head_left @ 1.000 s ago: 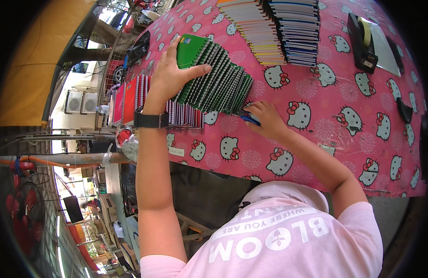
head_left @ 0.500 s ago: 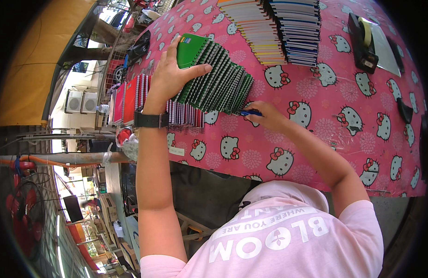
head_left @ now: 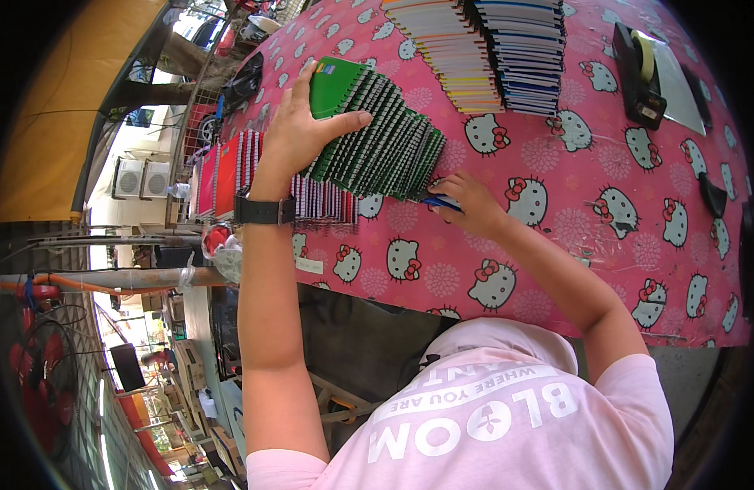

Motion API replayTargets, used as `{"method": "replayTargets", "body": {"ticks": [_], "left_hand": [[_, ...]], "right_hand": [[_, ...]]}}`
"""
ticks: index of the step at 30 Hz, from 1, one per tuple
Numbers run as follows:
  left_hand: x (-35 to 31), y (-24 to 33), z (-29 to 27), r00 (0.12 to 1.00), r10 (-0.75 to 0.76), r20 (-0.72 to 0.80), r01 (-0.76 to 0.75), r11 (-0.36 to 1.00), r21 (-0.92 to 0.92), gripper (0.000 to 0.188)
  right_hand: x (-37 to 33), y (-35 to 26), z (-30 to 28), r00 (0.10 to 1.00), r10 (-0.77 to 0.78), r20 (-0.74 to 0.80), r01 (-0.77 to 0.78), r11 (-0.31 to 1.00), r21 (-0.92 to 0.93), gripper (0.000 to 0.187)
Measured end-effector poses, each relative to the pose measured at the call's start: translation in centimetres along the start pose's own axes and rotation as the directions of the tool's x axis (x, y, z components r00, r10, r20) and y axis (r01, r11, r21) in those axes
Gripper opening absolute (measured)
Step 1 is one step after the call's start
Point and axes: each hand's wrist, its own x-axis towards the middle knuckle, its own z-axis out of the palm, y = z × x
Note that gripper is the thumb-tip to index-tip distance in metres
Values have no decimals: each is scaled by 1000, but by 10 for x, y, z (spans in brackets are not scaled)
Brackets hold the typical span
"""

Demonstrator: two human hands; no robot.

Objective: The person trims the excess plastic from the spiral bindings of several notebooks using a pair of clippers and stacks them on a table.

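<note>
Notebooks [head_left: 379, 135], green and spiral-bound, fanned left of centre on pink tablecloth [head_left: 548, 245].
Left hand [head_left: 299, 135] spread on their left side, thumb and fingers apart; right hand [head_left: 470, 204] closed around a blue tool [head_left: 442, 202] at their near right end. Red notebooks [head_left: 227, 175] lie just left; tape dispenser [head_left: 641, 82] stands far right.

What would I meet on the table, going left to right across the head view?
Red notebooks → green notebooks → right grip → tape dispenser → pale sheet.
</note>
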Motion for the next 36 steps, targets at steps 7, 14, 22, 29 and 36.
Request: {"method": "replayTargets", "body": {"ticks": [7,14,22,29,36], "left_hand": [[1,-1,2,999,22,-28,-21,1000,11,113],[0,-4,1,1000,-23,-4,23,999,31,112],[-2,4,0,1000,9,-11,-9,1000,21,104],[1,6,0,1000,10,-11,-10,1000,14,103],[0,-1,0,1000,-25,9,25,1000,7,103]], "right_hand": [[17,-4,-8,610,533,587,-780,272,564,22],[-8,-19,8,992,124,34,-115,974,-194,40],[-7,-10,13,998,62,17,-59,987,-147,34],[10,5,8,611,536,583,-791,382,478,28],[-7,-15,5,969,229,93,-199,947,-252,45]]}}
